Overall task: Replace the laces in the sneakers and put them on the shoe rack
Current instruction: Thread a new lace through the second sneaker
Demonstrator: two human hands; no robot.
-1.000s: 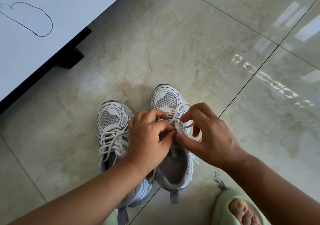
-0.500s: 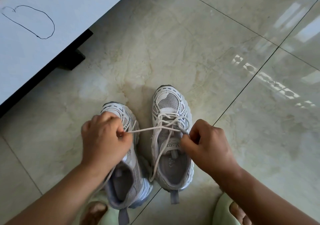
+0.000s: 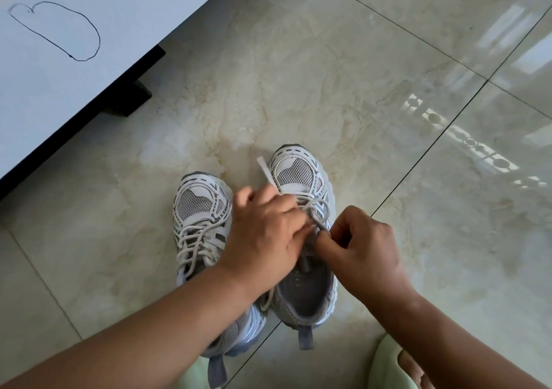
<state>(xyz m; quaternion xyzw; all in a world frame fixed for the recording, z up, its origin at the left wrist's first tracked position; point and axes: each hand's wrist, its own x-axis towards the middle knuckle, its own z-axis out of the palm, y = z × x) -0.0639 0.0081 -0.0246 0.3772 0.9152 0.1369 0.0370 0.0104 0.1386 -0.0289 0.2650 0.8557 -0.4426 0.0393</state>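
Note:
Two white and grey mesh sneakers stand side by side on the tiled floor, toes pointing away from me. The left sneaker (image 3: 200, 209) has its white lace threaded and loose. Over the tongue of the right sneaker (image 3: 300, 176), my left hand (image 3: 265, 236) grips the cream lace (image 3: 316, 209), whose free end (image 3: 264, 170) sticks up past my knuckles. My right hand (image 3: 366, 245) pinches the same lace at the upper eyelets, thumb to forefinger. Both hands hide the middle of the right sneaker.
A white cabinet (image 3: 59, 68) with a pen outline drawn on it stands at the upper left on dark feet (image 3: 128, 101). My foot in a green slipper (image 3: 394, 367) shows at the bottom right. Glossy marble tiles (image 3: 388, 89) spread all around.
My left hand, which had pulled the lace out to the left over the left sneaker, has come back to the right sneaker's tongue. The lace end now points up and away.

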